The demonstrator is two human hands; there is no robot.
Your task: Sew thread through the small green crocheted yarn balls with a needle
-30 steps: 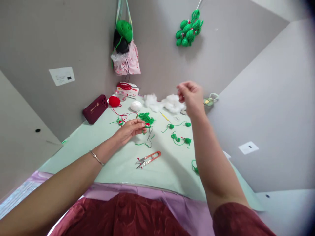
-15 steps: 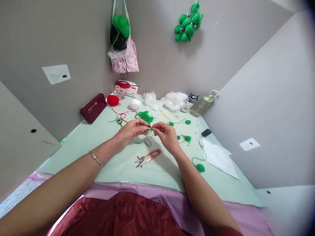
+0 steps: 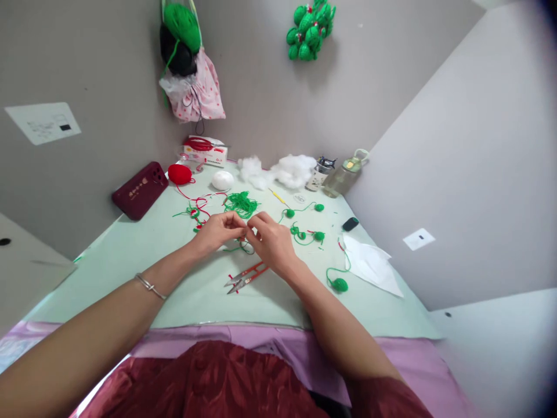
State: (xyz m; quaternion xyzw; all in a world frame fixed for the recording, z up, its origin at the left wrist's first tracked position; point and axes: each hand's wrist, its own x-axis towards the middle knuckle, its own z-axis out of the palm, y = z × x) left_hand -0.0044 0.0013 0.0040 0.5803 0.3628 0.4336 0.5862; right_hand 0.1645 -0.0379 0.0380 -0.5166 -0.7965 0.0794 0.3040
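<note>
My left hand (image 3: 221, 231) and my right hand (image 3: 270, 239) meet over the middle of the table, fingertips pinched together. What they pinch is hidden behind the fingers. A dark thread loop (image 3: 247, 248) and a green yarn end show just below my left fingers. Red-handled thread snips (image 3: 246, 277) lie beneath, their handle partly covered by my right hand. Behind the hands sits a tangle of green yarn (image 3: 242, 204). Small green crocheted pieces (image 3: 319, 236) with yarn tails lie right of my right hand, and a green and red piece (image 3: 194, 213) lies beyond my left hand.
Along the back stand a maroon phone (image 3: 140, 190), red yarn ball (image 3: 180, 174), white ball (image 3: 223, 180), white stuffing (image 3: 295, 171), a cup (image 3: 317, 176) and a bottle (image 3: 343, 177). A yellow hook (image 3: 278, 197) and white paper (image 3: 372, 265) lie on the table (image 3: 187, 302).
My hands have come closer together, and the red and green piece between them is now hidden. My right hand now covers part of the snips' handle. The whole view has shifted.
</note>
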